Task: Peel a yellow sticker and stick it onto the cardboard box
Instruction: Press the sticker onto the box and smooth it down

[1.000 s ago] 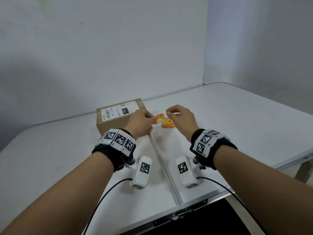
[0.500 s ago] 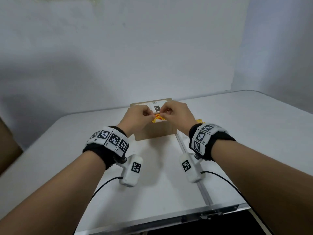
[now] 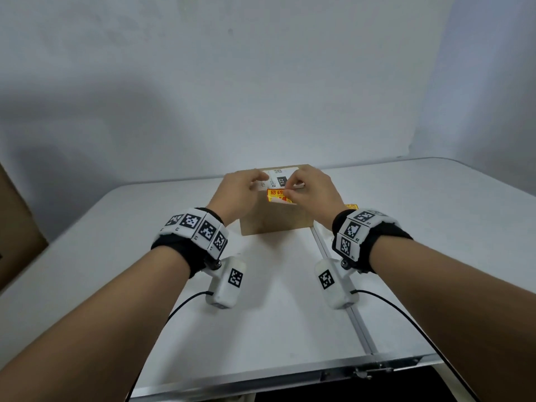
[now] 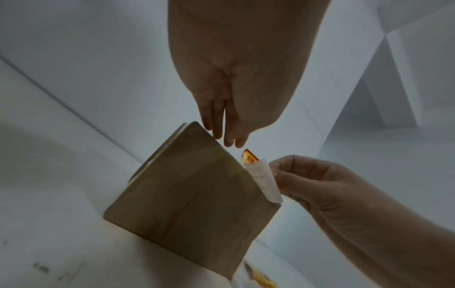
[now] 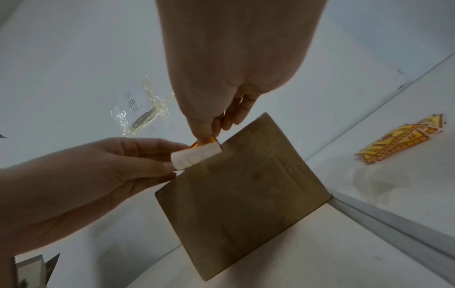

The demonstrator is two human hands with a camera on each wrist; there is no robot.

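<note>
The brown cardboard box (image 3: 275, 220) stands mid-table with a white shipping label on top. My right hand (image 3: 287, 192) pinches the yellow sticker (image 3: 275, 193) just over the box's top, near its front edge. In the right wrist view, thumb and finger of the right hand (image 5: 209, 134) press on the sticker (image 5: 214, 138), and its white backing (image 5: 194, 156) curls away below. My left hand (image 3: 259, 177) hovers over the label. In the left wrist view its fingers (image 4: 229, 140) are straight, just above the sticker's corner (image 4: 248, 157), holding nothing I can see.
A pile of spare yellow stickers (image 3: 351, 206) lies on the table right of the box. A metal seam (image 3: 342, 285) runs front to back under my right wrist. A brown carton (image 3: 17, 227) stands at the far left edge. The wall is close behind the box.
Both hands carried the sticker left from beside the spare pile to above the box top. The left hand, which pinched the sticker before, now has straight fingers just off it.
</note>
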